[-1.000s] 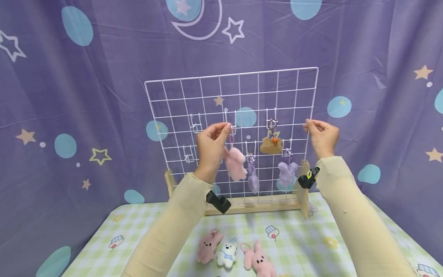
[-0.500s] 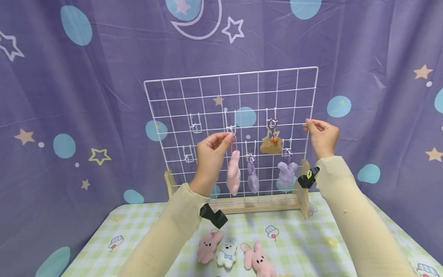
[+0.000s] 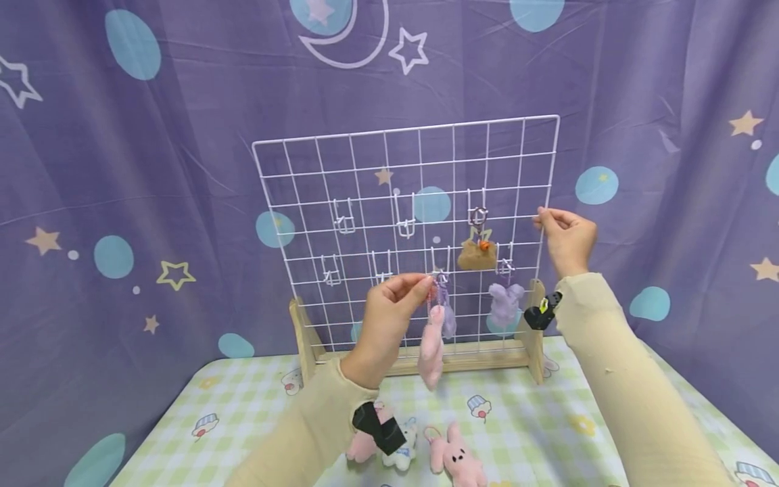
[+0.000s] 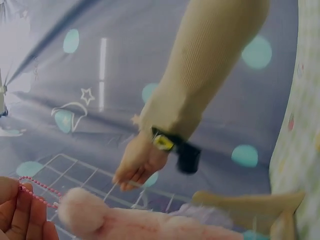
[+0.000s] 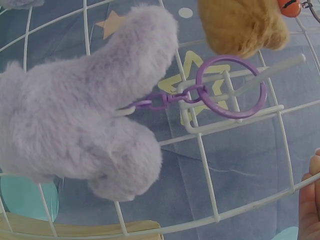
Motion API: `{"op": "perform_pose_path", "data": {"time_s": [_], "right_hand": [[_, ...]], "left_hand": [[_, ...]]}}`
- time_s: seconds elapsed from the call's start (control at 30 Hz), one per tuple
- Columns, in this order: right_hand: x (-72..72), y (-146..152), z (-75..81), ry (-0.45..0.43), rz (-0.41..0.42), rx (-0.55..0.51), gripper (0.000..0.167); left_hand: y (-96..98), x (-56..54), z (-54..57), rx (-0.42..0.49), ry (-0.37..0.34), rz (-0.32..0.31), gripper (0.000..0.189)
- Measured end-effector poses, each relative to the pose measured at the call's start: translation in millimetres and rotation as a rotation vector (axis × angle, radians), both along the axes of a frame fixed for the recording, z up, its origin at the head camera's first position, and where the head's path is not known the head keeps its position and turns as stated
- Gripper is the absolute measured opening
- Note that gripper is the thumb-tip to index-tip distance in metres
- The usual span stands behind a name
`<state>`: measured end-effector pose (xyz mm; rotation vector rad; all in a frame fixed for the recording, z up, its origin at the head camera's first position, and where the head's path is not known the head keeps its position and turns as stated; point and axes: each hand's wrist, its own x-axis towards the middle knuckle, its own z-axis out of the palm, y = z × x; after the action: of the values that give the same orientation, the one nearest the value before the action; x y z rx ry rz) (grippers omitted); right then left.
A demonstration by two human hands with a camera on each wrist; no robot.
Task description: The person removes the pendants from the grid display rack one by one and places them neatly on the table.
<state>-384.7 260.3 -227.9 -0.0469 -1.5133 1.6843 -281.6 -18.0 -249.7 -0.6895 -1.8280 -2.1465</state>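
Note:
My left hand (image 3: 392,318) pinches the pink bead chain (image 4: 42,186) of a pink plush keychain (image 3: 431,348), which dangles in front of the white wire grid rack (image 3: 404,132). Behind it a purple plush keychain (image 3: 449,318) hangs from a hook, partly covered. My right hand (image 3: 569,240) pinches the rack's right edge wire. Near that hand, a lilac plush keychain (image 5: 85,110) hangs by its purple ring (image 5: 231,87) on a hook. A brown plush keychain (image 3: 477,256) with an orange bell hangs above it.
Bare hooks sit on the rack, one at upper middle (image 3: 406,226) and others at left. On the checked tablecloth (image 3: 243,406) lie a pink plush (image 3: 460,460), a white plush (image 3: 402,456) and another pink plush (image 3: 360,446) partly behind the left wrist camera. A purple curtain (image 3: 182,203) hangs behind.
My left hand has drawn the pink plush keychain off the upper middle hook and carried it down and to the right. My right hand has stayed at the rack's edge.

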Motion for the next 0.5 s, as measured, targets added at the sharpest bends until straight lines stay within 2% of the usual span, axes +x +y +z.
{"op": "perform_pose_path", "data": {"time_s": [0.23, 0.5], "right_hand": [[1.4, -2, 1.4, 0.015, -0.009, 0.014, 0.018], [0.2, -1, -0.4, 0.016, -0.03, 0.039, 0.019]], "left_hand": [[11.3, 6.6, -24.3, 0.014, -0.089, -0.103, 0.02], [29.3, 10.1, -55.7, 0.006, -0.182, -0.27, 0.023]]}}
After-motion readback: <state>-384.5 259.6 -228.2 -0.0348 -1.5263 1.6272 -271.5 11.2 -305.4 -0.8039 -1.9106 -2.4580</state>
